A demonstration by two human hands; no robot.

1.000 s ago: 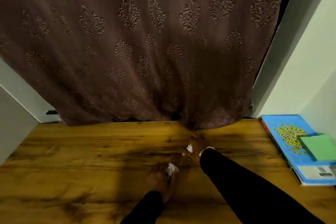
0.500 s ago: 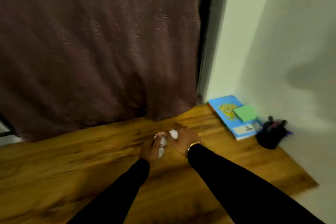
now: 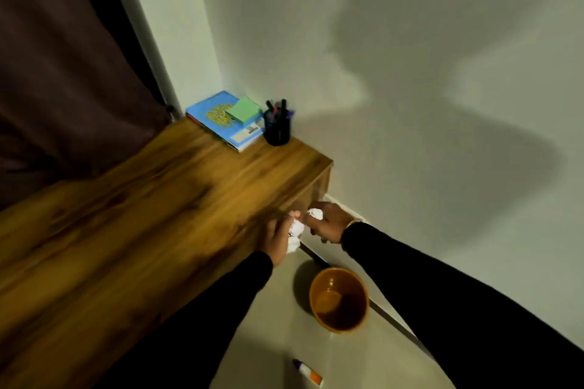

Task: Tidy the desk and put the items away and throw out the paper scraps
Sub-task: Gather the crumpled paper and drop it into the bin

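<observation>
- Down low and nearest of all, a small white glue stick with a purple cap (image 3: 308, 373) lies on the pale floor (image 3: 271, 341). I think it needs putting away too.
- Just past it stands a round orange plastic bin (image 3: 354, 281). Its top is open and it looks empty inside.
- A bit further on, above the bin, both hands are close together just off the edge of the desk.
- The left hand (image 3: 276, 240) is curled round white crumpled paper scraps (image 3: 295, 230).
- The right hand (image 3: 330, 224) pinches another white paper ball (image 3: 316, 214) in its fingertips.
- The step now looks like throwing the scraps out. To do it well, bring both hands low, right over the mouth of the bin, and only then let go.
- Paper balls are light and bouncy, so a drop from high up could miss or hop out.
- Look in each palm after, since a tiny bit may stick.
- Beside the hands runs the long brown wooden desk (image 3: 142, 215).
- At its far corner lies a blue book with a yellow pattern (image 3: 208, 114), with a green pad of sticky notes (image 3: 244, 109) on top.
- A black pen cup full of pens (image 3: 277, 131) stands just beside the book, by the white wall (image 3: 410, 73).
- Far left hangs a dark brown curtain (image 3: 63, 73).
</observation>
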